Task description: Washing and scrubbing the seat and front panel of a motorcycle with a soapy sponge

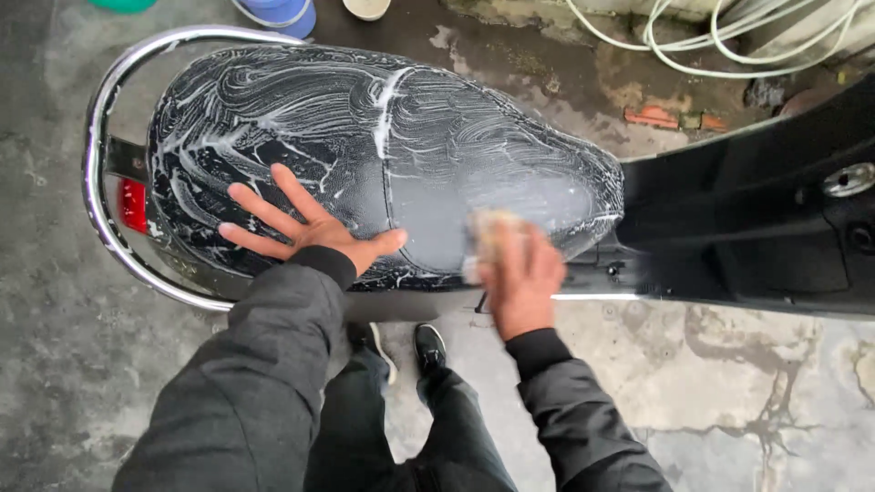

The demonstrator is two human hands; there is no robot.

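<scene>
Left hand [305, 223] lies flat, fingers spread, on the soapy black scooter seat [383, 146]; right hand [519, 273], fingers curled, grips a sponge [488, 232] on the seat's near edge.

1. You stand on a grey, wet concrete floor [55, 301] with cracks and stains.
2. White hoses [729, 41] lie coiled beyond, near broken red brick [653, 117].
3. Plastic basins [278, 13] sit at the far edge.
</scene>
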